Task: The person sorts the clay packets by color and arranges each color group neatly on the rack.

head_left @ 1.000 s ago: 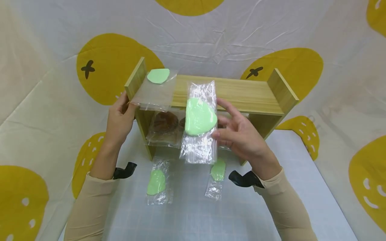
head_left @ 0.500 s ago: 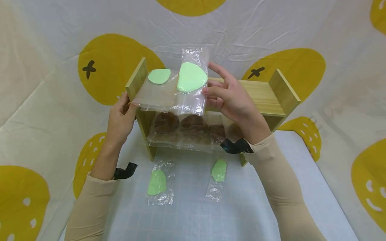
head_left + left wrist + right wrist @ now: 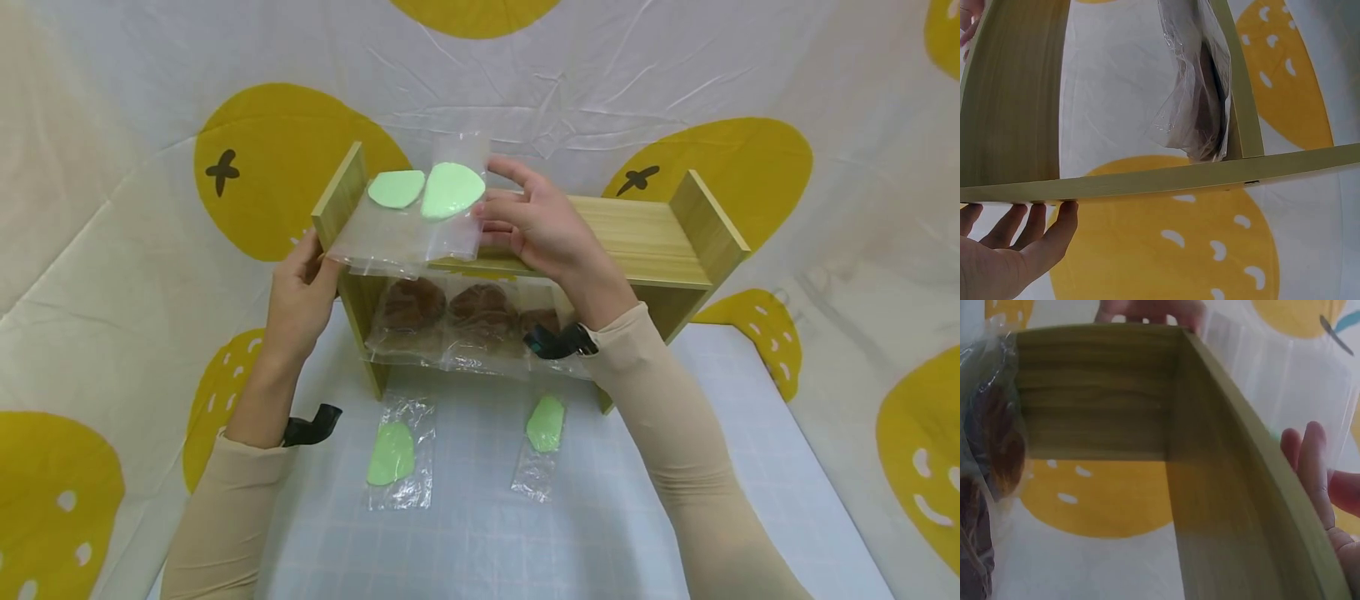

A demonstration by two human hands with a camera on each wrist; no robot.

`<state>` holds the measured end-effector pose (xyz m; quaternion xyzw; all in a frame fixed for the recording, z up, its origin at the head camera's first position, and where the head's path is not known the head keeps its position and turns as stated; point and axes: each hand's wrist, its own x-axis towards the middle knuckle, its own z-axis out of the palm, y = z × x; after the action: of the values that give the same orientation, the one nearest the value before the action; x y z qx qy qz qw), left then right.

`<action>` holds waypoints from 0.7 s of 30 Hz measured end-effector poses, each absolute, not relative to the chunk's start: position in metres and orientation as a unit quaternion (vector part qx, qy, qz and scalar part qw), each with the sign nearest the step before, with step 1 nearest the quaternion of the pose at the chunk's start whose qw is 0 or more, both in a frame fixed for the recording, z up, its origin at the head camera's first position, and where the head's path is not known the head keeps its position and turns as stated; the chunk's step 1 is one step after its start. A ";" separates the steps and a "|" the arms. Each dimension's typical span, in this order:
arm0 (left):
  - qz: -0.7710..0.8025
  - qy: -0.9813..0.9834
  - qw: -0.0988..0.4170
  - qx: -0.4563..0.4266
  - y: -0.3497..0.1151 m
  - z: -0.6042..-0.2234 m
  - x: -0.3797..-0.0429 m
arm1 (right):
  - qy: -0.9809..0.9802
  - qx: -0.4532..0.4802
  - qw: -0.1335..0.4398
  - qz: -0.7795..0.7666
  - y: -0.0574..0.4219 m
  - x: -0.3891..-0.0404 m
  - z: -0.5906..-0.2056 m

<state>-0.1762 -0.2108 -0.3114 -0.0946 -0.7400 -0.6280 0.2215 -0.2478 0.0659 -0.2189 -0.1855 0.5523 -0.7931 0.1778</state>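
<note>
In the head view my right hand point(image 3: 536, 218) pinches the edge of a clear plastic bag holding a flat, pale-green rounded piece point(image 3: 452, 190). This bag is over the top of a small wooden shelf point(image 3: 637, 233), its left side overlapping another clear bag point(image 3: 382, 237) with a similar green piece point(image 3: 396, 189). My left hand point(image 3: 300, 292) is at the shelf's left side; in the left wrist view its fingertips point(image 3: 1067, 209) touch the outer face of the side board. The right wrist view catches my right hand's fingers point(image 3: 1313, 456) beside the top board and the bag.
On the shelf's lower board lie several clear bags with brown round pieces point(image 3: 411, 305). Two more bagged green pieces, one at left point(image 3: 391, 454) and one at right point(image 3: 545, 423), lie on the pale checked tablecloth point(image 3: 465, 542). A cloth with yellow shapes hangs behind.
My right hand has carried its bagged green piece up, back and left, from in front of the shelf to over its top beside the other bag. The left hand stays put.
</note>
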 end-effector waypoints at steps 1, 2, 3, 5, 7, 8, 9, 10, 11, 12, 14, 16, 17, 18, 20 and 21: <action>-0.626 -0.741 0.222 -0.094 -0.211 -0.311 -0.176 | 0.560 -0.183 0.180 -0.788 0.065 -0.248 -0.219; -0.625 -0.742 0.223 -0.094 -0.211 -0.311 -0.176 | 0.566 -0.181 0.182 -0.783 0.064 -0.249 -0.219; -0.624 -0.743 0.224 -0.094 -0.211 -0.311 -0.175 | 0.573 -0.178 0.183 -0.779 0.062 -0.249 -0.218; -0.623 -0.743 0.228 -0.094 -0.211 -0.310 -0.175 | 0.588 -0.177 0.187 -0.767 0.060 -0.249 -0.217; -0.623 -0.741 0.231 -0.092 -0.210 -0.310 -0.176 | 0.604 -0.177 0.188 -0.754 0.059 -0.249 -0.215; -0.624 -0.741 0.232 -0.092 -0.210 -0.310 -0.176 | 0.614 -0.176 0.187 -0.746 0.059 -0.249 -0.215; -0.625 -0.740 0.232 -0.091 -0.210 -0.309 -0.176 | 0.624 -0.176 0.184 -0.739 0.059 -0.249 -0.214; -0.626 -0.739 0.232 -0.092 -0.210 -0.309 -0.177 | 0.633 -0.177 0.180 -0.732 0.059 -0.249 -0.213; -0.626 -0.739 0.231 -0.092 -0.210 -0.309 -0.177 | 0.642 -0.178 0.176 -0.724 0.060 -0.249 -0.213; -0.629 -0.737 0.229 -0.093 -0.209 -0.309 -0.177 | 0.650 -0.178 0.170 -0.719 0.061 -0.249 -0.213; -0.635 -0.732 0.225 -0.096 -0.209 -0.308 -0.177 | 0.668 -0.182 0.155 -0.704 0.065 -0.248 -0.212; -0.640 -0.729 0.221 -0.099 -0.209 -0.308 -0.177 | 0.686 -0.186 0.137 -0.689 0.069 -0.247 -0.212; -0.642 -0.729 0.219 -0.099 -0.209 -0.308 -0.176 | 0.699 -0.188 0.127 -0.678 0.072 -0.247 -0.212; -0.643 -0.727 0.217 -0.100 -0.209 -0.308 -0.176 | 0.713 -0.191 0.116 -0.665 0.074 -0.246 -0.211; -0.643 -0.728 0.216 -0.100 -0.209 -0.308 -0.176 | 0.736 -0.196 0.093 -0.642 0.078 -0.245 -0.211; -0.642 -0.728 0.217 -0.100 -0.209 -0.308 -0.176 | 0.745 -0.198 0.083 -0.632 0.079 -0.245 -0.211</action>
<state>-0.1761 -0.2094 -0.3082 -0.1005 -0.7283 -0.6423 0.2167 -0.2448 0.0794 -0.2105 -0.1979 0.7448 -0.6318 0.0831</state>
